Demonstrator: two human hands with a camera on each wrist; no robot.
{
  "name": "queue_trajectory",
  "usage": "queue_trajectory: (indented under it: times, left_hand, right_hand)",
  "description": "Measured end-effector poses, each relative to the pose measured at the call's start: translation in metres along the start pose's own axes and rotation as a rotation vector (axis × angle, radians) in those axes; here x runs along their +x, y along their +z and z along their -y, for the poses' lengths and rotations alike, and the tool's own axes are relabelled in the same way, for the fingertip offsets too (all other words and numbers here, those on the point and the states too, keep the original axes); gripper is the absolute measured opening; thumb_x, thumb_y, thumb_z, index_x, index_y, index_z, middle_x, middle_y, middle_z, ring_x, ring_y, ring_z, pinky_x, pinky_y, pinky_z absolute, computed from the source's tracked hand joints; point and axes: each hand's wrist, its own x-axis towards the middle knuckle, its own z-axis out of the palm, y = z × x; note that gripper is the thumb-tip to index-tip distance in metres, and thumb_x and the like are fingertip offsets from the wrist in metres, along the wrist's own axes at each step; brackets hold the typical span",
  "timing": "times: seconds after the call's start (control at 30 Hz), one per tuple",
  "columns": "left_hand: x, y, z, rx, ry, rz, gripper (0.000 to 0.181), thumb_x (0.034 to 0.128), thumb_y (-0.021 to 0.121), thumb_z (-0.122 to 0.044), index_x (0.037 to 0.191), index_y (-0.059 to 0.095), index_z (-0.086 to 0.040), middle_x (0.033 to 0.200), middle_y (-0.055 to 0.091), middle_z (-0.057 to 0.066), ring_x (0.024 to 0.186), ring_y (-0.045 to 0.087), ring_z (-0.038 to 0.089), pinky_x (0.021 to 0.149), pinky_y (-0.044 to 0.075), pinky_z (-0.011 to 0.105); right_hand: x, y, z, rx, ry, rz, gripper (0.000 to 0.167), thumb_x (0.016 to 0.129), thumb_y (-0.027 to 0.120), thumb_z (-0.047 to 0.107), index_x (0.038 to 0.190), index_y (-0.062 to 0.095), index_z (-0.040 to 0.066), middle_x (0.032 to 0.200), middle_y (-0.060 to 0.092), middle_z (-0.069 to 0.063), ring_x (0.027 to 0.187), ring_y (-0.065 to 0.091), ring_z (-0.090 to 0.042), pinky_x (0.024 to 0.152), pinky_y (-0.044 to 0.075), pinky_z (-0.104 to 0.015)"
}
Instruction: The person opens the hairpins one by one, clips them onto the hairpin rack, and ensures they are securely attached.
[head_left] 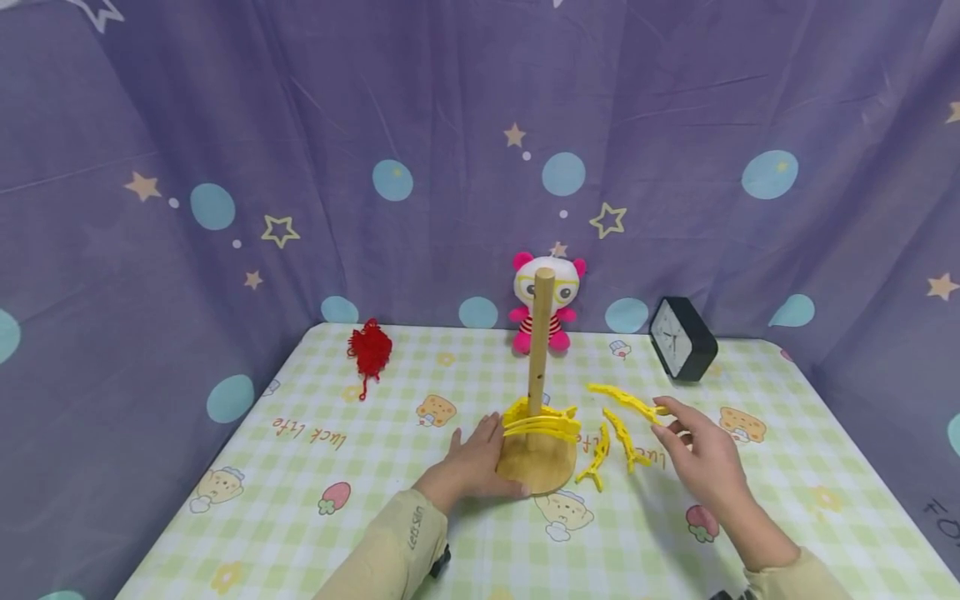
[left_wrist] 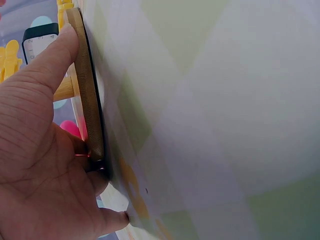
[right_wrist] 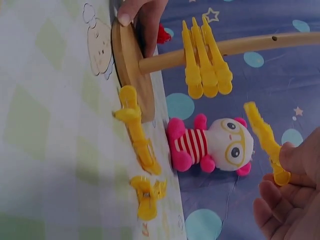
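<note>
Yellow piece (head_left: pixel 628 399) jutting from pinching right hand (head_left: pixel 705 457), left hand (head_left: pixel 474 465) gripping wooden base (head_left: pixel 542 472)

A: What's nr the table's (head_left: pixel 285 533) back edge?
B: Plush toy (head_left: pixel 566 289) mid, yarn bundle (head_left: pixel 371 348) nr back L corner, clock (head_left: pixel 678 337) nr back R; curtain (head_left: pixel 465 100) behind.
A: Stand (head_left: pixel 537 367)?
B: In front of toy, pieces (head_left: pixel 543 427) on its post, L hand (head_left: pixel 474 467) at base's (head_left: pixel 536 473) L side. Two loose pieces (head_left: pixel 624 437) R of base; R hand (head_left: pixel 705 454) w/ another piece (head_left: pixel 622 396), twd R edge.
</note>
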Motion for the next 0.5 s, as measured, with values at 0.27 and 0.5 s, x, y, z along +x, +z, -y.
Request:
queue_trajectory:
  times: [0.27, 0.5]
  left_hand:
    - [0.0, -0.001, -0.001, -0.001, -0.002, 0.002, 0.114, 0.0756, 0.07, -0.066, 0.155, 0.02, -0.002, 0.163, 0.011, 0.01, 0.149, 0.008, 0.024, 0.115, 0.006, 0.059]
    - [-0.001, -0.001, -0.001, 0.005, -0.011, 0.007, 0.113, 0.0759, 0.069, -0.067, 0.155, 0.02, -0.002, 0.163, 0.011, 0.01, 0.149, 0.008, 0.024, 0.116, 0.006, 0.059]
  right_hand:
    - [0.004, 0.007, 0.009, -0.031, -0.116, -0.068, 0.036, 0.09, 0.067, 0.003, 0.124, 0.065, 0.014, 0.064, 0.044, 0.004, 0.056, 0.039, -0.011, 0.047, 0.032, -0.026]
    - [0.01, 0.017, 0.021, -0.052, -0.147, -0.094, 0.03, 0.088, 0.07, 0.006, 0.116, 0.071, 0.018, 0.061, 0.041, 0.006, 0.055, 0.035, -0.011, 0.047, 0.032, -0.026]
